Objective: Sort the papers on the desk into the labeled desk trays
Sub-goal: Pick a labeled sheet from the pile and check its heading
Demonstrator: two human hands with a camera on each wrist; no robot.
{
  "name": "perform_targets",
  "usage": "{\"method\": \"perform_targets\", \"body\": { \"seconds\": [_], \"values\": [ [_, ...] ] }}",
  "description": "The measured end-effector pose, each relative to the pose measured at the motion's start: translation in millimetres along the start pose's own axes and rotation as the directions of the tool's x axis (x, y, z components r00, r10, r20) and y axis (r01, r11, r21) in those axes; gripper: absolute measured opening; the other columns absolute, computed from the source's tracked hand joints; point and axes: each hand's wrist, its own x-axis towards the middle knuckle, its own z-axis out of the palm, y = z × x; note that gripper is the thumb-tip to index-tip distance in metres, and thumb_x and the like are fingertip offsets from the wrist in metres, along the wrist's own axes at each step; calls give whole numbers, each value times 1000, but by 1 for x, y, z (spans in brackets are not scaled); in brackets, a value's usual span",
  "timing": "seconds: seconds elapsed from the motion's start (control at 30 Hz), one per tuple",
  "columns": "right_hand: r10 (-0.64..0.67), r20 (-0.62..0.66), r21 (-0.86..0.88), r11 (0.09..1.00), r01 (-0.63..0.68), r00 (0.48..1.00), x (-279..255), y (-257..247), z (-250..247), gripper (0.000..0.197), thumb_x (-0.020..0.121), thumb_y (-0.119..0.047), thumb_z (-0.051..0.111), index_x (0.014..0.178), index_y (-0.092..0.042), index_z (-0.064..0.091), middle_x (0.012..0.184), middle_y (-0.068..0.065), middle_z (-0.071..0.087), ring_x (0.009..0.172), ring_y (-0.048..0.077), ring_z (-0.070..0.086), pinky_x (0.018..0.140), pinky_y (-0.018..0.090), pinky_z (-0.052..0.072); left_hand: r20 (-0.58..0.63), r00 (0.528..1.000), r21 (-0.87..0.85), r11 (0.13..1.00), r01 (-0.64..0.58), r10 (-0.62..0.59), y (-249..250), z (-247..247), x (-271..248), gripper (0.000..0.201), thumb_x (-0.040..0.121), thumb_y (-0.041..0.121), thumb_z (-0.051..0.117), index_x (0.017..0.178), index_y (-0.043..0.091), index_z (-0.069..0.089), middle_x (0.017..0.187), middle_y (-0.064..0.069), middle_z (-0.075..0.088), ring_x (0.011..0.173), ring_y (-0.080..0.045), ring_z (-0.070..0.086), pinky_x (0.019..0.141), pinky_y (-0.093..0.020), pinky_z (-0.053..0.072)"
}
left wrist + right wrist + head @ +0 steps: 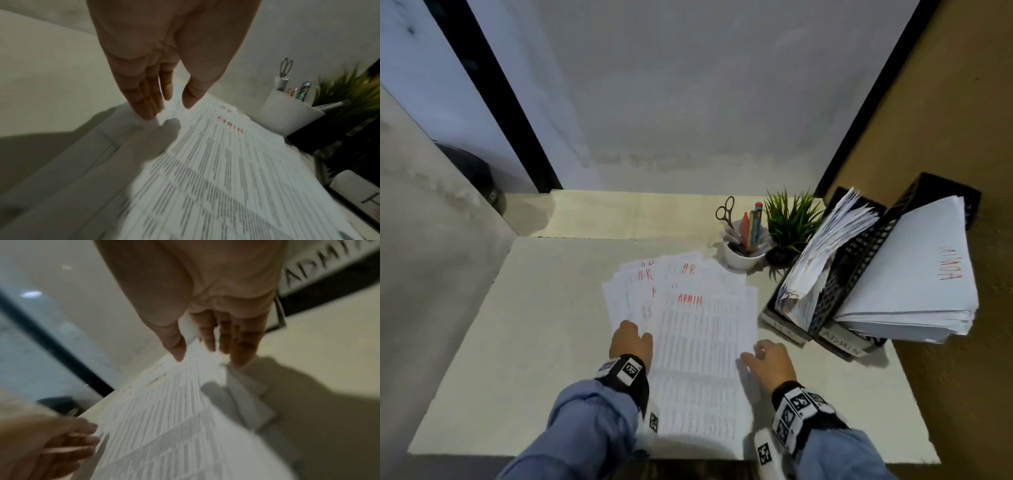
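Note:
A fan of printed papers lies on the desk, and its top sheet (698, 342) (226, 162) (164, 418) bears "ADMIN" in red. Sheets marked "H.R" (643, 274) stick out behind it. My left hand (633, 329) (170, 107) rests with straight fingers on the left edge of the fan. My right hand (755, 353) (205, 356) touches the top sheet's right edge, thumb on the paper, fingers straight. Two black mesh trays stand at the right, both stuffed with paper: the H.R tray (786, 325) and the ADMIN tray (859, 260) (329, 272).
A white cup (743, 255) with scissors and pens stands behind the papers, next to a small green plant (791, 219). Walls close the desk (551, 325) at the back and left. A brown wall runs along the right behind the trays.

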Motion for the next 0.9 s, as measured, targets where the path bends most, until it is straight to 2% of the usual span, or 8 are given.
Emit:
{"method": "perform_targets", "body": {
  "seconds": [0.13,0.3,0.37,0.43,0.67,0.73,0.83,0.9],
  "values": [
    [103,-35,105,990,-99,994,4,-5,15,12,83,-14,57,89,-4,58,99,15,63,79,24,58,65,25,44,-61,998,-129,991,22,-30,-11,13,-7,38,90,17,54,123,0,46,121,-19,58,108,-34,57,91,-37,46],
    [85,-83,49,995,-82,993,10,-14,20,22,82,-6,55,104,-1,59,104,15,63,91,27,59,76,27,44,105,989,-252,959,128,-105,-12,22,-8,45,87,26,60,126,8,43,117,-11,56,101,-28,59,84,-33,49],
    [93,-107,72,994,-85,990,11,-16,19,26,81,-6,60,107,-2,58,103,13,60,92,25,56,75,25,41,165,986,-290,954,69,-21,-12,22,-9,13,90,19,58,97,10,55,94,0,55,93,-19,53,78,-25,41],
    [105,-143,138,987,-85,984,10,-18,18,19,78,-7,64,96,-7,57,92,8,59,80,22,53,69,24,39,180,982,-375,927,14,58,-19,25,-6,17,89,16,59,74,9,58,75,-2,57,81,-21,54,72,-27,41],
    [80,-195,455,890,17,978,9,-29,12,14,76,-1,69,88,-6,64,86,8,68,72,24,62,58,22,51,139,982,-590,807,-21,127,-26,6,-10,23,77,20,77,96,12,71,91,-3,72,86,-19,67,84,-33,52],
    [80,-191,490,871,25,978,12,-31,11,15,76,1,69,91,4,68,86,13,70,72,26,63,61,22,52,104,988,-624,781,-23,112,-25,2,-8,15,75,24,79,80,16,67,78,0,68,71,-17,64,73,-30,50],
    [110,-225,499,866,18,968,17,-27,12,24,73,-6,70,83,15,63,72,28,63,61,22,54,68,28,46,-47,996,-613,786,-84,70,-31,-5,6,50,83,27,70,54,16,31,56,-2,31,55,-16,31,58,-25,25],
    [149,-242,527,850,1,959,16,-23,7,6,77,-1,68,72,2,69,65,13,55,64,18,45,68,28,40,-90,993,-590,800,-110,71,-33,-15,13,46,90,23,62,57,14,31,59,-3,29,59,-16,29,57,-27,22]
  ]
}}
